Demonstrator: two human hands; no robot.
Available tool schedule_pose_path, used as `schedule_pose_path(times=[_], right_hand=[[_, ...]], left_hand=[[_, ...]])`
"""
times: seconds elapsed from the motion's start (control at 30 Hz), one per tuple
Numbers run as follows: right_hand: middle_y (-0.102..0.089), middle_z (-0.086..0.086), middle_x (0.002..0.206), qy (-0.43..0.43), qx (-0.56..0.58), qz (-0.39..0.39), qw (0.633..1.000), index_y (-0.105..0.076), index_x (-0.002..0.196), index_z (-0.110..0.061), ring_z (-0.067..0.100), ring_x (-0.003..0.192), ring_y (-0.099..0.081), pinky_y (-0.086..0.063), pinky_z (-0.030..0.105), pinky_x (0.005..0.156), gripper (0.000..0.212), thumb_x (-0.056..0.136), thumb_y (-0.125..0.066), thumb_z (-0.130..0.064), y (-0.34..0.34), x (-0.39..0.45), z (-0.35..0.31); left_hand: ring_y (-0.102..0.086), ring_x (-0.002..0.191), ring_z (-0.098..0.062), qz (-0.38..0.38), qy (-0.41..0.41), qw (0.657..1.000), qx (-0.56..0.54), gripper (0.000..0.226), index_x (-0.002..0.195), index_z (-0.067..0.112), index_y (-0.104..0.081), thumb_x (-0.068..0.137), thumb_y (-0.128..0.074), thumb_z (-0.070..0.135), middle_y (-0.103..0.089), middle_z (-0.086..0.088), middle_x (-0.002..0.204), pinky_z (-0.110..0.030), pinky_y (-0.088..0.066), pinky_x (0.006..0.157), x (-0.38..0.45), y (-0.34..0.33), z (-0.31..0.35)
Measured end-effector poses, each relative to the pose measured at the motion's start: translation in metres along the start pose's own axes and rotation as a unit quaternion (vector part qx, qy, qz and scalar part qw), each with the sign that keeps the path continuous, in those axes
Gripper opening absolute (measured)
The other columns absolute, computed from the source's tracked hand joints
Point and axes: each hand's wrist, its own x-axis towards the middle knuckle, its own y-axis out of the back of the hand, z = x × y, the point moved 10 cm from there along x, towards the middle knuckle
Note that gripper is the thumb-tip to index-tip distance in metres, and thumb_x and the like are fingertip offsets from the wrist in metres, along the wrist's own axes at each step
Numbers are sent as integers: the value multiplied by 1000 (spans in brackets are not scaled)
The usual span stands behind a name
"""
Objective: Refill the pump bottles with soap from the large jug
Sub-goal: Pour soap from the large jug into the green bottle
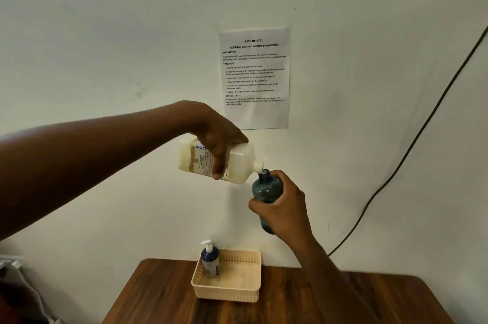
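My left hand (220,138) grips a large white soap jug (237,162) from above, tipped almost on its side with its spout pointing right and down. The spout sits right at the open mouth of a dark blue-grey bottle (265,190) without a pump. My right hand (286,207) holds that bottle by its body, tilted slightly left. Both are raised well above the table, in front of the wall. Another dark blue bottle with a white pump head (210,260) stands upright in the left back corner of a cream plastic basket (227,290).
The basket rests at the back of a brown wooden table (317,302) against a white wall. A printed task sheet (254,78) is taped to the wall. A black cable (412,144) runs down the wall on the right.
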Motion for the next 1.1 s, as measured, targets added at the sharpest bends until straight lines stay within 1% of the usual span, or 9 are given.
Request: schedule_pose_path(times=[0.23, 0.4, 0.53, 0.7, 0.83, 1.1], right_hand=[[-57, -29, 98, 1, 5, 2, 1000, -52, 113, -40, 5, 87, -61, -42, -1, 57, 60, 64, -86, -37, 0, 1, -1], [-60, -26, 100, 4, 13, 2, 1000, -54, 114, -39, 4, 88, -61, -43, -1, 60, 60, 64, -86, -35, 0, 1, -2], [-60, -27, 99, 5, 13, 4, 1000, -53, 113, -40, 2, 88, -61, -43, -1, 59, 60, 61, -83, -40, 1, 1, -4], [-61, -25, 99, 7, 18, 3, 1000, -54, 113, -39, -4, 90, -60, -43, -1, 61, 62, 56, -78, -47, 2, 1, -6], [-62, -24, 99, 8, 15, 2, 1000, -54, 113, -39, -1, 89, -61, -44, 1, 61, 61, 58, -79, -46, 0, 0, -7], [-62, -24, 99, 5, 9, 2, 1000, -54, 113, -39, 3, 88, -62, -45, 1, 59, 60, 60, -80, -44, 0, 0, -9]], left_hand=[[-69, 101, -23, -1, -1, 1000, 7, 61, 120, 26, -54, 73, -93, 24, -70, -4, 113, -21, -50, 63, -1, 2, 2], [-67, 99, -22, -5, -2, 1000, 7, 58, 116, 28, -52, 74, -92, 22, -68, -3, 111, -22, -49, 64, -1, 3, 2], [-66, 93, -17, -4, 0, 1000, 11, 59, 118, 27, -52, 74, -92, 24, -68, -1, 109, -19, -48, 60, -2, 5, 2], [-68, 99, -22, -1, -1, 1000, 21, 60, 119, 26, -53, 73, -93, 26, -70, -5, 113, -20, -48, 61, -2, 6, 2], [-68, 100, -22, -2, 0, 1000, 22, 64, 124, 25, -54, 73, -92, 27, -70, -5, 115, -19, -47, 60, -2, 6, 2], [-69, 103, -24, -3, 0, 1000, 20, 65, 124, 25, -54, 72, -93, 28, -70, -4, 114, -21, -51, 65, -4, 7, 1]])
